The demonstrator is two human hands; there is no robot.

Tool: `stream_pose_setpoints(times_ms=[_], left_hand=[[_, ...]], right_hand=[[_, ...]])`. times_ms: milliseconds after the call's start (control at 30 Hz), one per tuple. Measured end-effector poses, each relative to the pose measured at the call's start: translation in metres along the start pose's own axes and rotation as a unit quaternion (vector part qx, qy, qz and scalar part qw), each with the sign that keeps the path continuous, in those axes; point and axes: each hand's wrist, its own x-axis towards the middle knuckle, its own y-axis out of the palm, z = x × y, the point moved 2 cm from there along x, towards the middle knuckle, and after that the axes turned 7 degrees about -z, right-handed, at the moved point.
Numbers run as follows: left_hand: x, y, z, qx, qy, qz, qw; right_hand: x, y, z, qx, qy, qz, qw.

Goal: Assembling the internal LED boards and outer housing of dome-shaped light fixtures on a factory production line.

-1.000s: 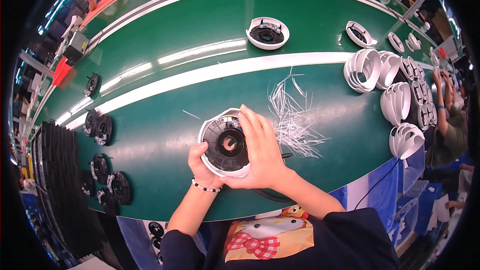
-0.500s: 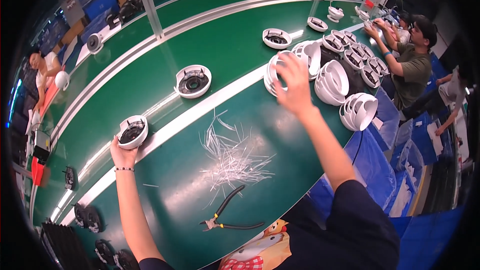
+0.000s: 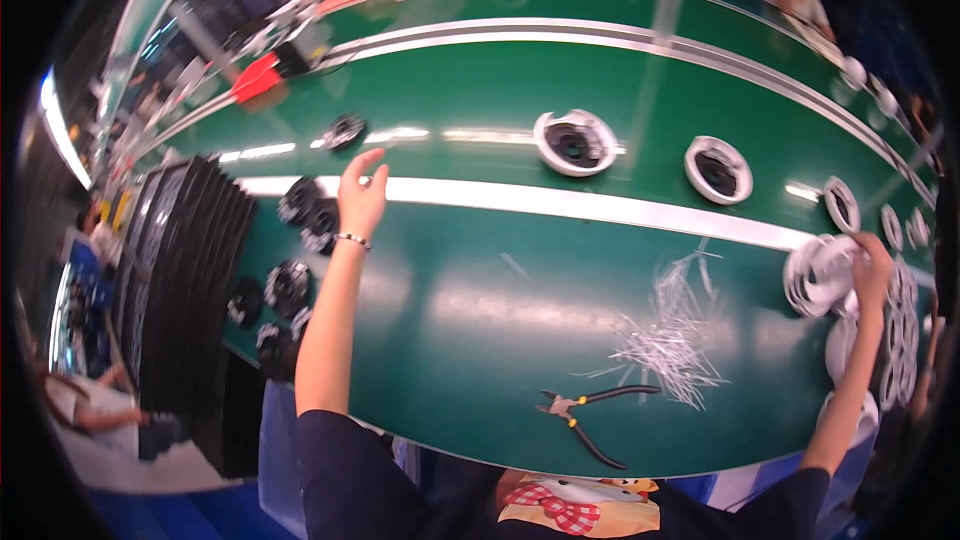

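My left hand (image 3: 362, 198) is raised over the white edge strip at the left, fingers apart and holding nothing. Just beyond its fingertips lies a round black part (image 3: 345, 131) on the green belt. At the far right my right hand (image 3: 874, 275) has its fingers curled on the rim of a white ring-shaped shell in a stack of shells (image 3: 815, 278); the fingertips are partly hidden. Two white round housings with black inserts, a nearer-left housing (image 3: 575, 144) and another housing (image 3: 718, 169), sit on the belt between my hands.
Diagonal cutters (image 3: 566, 407) with black handles lie at the front of the bench. Behind them is a heap of clear thin strips (image 3: 675, 340). Several black parts (image 3: 289, 285) and a row of upright black trays (image 3: 180, 270) stand at the left. Co-workers sit across the belt.
The view has swung left. My left hand has let go of a white housing, which now sits on the belt, and moved left toward the black part. My right hand has lowered onto the white shells.
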Motion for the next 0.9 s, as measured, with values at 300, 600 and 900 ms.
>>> stream_pose_setpoints(times_ms=[300,600,900], left_hand=[[-0.039,-0.106,0.061,0.477,0.135,0.149,0.856],[-0.101,-0.053,-0.061,0.434,0.236,0.212,0.843],[-0.095,-0.032,-0.042,0.332,0.237,0.294,0.864]], right_hand=[[-0.008,-0.043,0.238,0.216,0.067,0.035,0.974],[-0.085,0.010,0.345,0.408,0.077,0.147,0.898],[-0.127,0.017,0.331,0.309,0.183,0.190,0.914]])
